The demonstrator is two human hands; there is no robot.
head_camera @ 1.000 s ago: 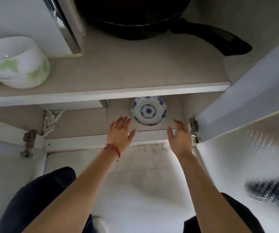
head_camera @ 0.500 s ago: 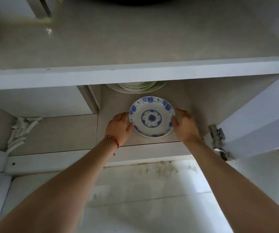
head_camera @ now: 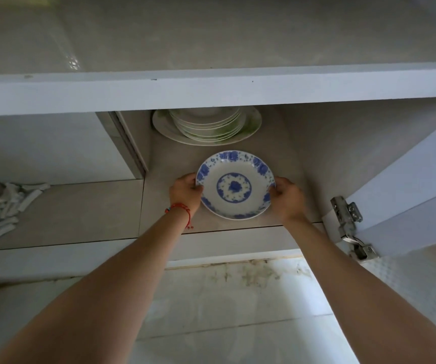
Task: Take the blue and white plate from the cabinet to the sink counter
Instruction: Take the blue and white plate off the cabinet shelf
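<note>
While reaching mid-frame, I am clamping left hand (head_camera: 185, 191) and right hand (head_camera: 289, 199) on opposite plate (head_camera: 235, 185) rims, balancing its removal.

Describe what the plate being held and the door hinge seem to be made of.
Blue and white plate: likely glazed ceramic, though melamine is possible; smooth, faintly glossy white surface with printed blue floral pattern. Door hinge: metal, dull grey, visibly stained, with screw heads.

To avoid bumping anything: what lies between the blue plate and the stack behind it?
Nothing: the head view shows bare shelf between the plate and the stack.
</note>
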